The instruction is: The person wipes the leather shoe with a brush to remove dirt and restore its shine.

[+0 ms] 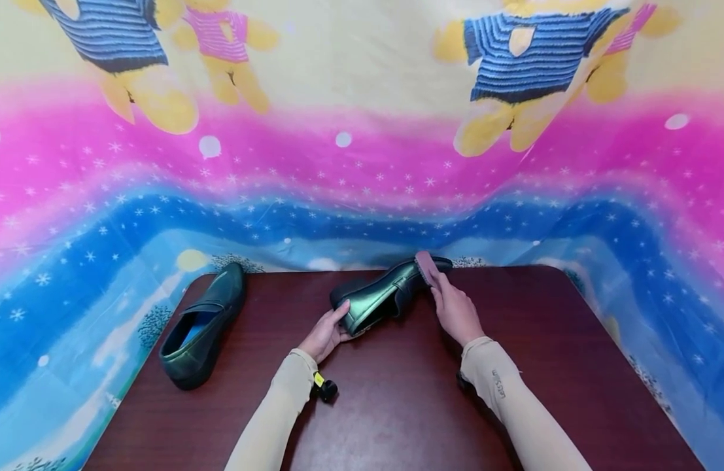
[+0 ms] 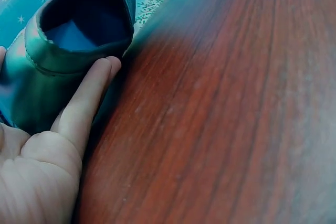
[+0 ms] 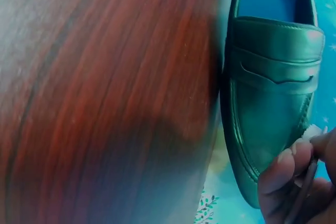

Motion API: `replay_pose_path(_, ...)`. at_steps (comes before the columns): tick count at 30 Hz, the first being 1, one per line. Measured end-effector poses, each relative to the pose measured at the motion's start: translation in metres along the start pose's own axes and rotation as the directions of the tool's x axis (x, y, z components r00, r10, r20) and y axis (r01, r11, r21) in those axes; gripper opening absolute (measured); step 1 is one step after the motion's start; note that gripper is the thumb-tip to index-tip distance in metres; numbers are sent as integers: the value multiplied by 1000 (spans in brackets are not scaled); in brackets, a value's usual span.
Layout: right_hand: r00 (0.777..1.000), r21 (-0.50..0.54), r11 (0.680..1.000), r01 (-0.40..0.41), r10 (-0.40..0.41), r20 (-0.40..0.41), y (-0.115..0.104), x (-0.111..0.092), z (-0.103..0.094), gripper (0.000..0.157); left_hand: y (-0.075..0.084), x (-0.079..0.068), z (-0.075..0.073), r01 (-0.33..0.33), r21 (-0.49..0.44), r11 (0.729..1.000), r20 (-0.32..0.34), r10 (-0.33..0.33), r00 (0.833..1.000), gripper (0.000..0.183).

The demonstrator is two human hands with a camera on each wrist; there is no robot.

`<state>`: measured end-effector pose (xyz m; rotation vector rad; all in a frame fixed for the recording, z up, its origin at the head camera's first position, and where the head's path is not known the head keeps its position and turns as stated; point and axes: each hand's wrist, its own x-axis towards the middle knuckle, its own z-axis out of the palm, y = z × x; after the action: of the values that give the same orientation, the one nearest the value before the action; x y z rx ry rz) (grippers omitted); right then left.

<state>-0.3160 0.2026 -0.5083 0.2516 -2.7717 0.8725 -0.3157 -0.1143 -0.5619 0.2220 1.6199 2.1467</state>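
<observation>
A dark, shiny loafer (image 1: 367, 305) lies tipped on its side near the table's back edge, its opening facing the person. My left hand (image 1: 324, 335) grips its heel, thumb on one side and fingers on the other; in the left wrist view the fingers stretch along the heel (image 2: 55, 85) just below the collar. With my right hand (image 1: 458, 313) I hold a small pink brush (image 1: 426, 267), its bristles at the side of the toe. The right wrist view shows the strap and toe of the loafer (image 3: 268, 114), with curled fingers (image 3: 278, 174) beside the toe.
A matching loafer (image 1: 223, 294) stands upright at the table's left, with a blue insole inside. The brown wooden table (image 1: 385, 405) ends just behind the held loafer. Behind it hangs a printed cloth (image 1: 350, 170) with bears and snowflakes, which also runs along both sides.
</observation>
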Motion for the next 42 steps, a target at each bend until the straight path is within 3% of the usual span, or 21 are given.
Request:
replay_pose_path(7, 991, -31, 990, -136, 135, -4, 14, -2, -7, 28, -2, 2, 1, -3, 17, 1000, 13, 3, 1000, 67)
replay_pose_path(14, 966, 58, 965, -255, 252, 52, 22, -4, -16, 34, -2, 2, 0, -19, 25, 1000, 13, 19, 1000, 69)
replay_pose_path(18, 973, 85, 970, -229, 227, 33, 21, -5, -14, 38, -2, 1, 0, 8, 13, 1000, 2, -8, 1000, 68)
replay_pose_path(22, 991, 107, 986, -129, 124, 51, 12, -5, -10, 47, 0, 0, 0, 19, 18, 1000, -1, -19, 1000, 64)
replay_pose_path(25, 997, 73, 996, -47, 43, 57, 6, -3, -5, 47, 2, 1, -1, 14, 18, 1000, 2, -14, 1000, 61)
replay_pose_path(28, 999, 9, 1000, -23, 22, 28, 7, -2, 0, 45, 2, 1, -1, 17, 8, 1000, 6, -17, 1000, 62)
replay_pose_path(32, 994, -11, 994, -110, 110, 27, 16, -3, -2, 44, 2, 2, -2, 30, -7, 1000, 12, -30, 999, 63)
replay_pose_path(36, 973, 19, 974, -224, 222, 66, 22, -5, -8, 36, 1, 1, -3, 32, -17, 999, 12, -32, 999, 64)
replay_pose_path(42, 962, 46, 963, -265, 260, 85, 23, -5, -17, 39, 2, 1, -3, 32, -15, 999, 1, -32, 999, 63)
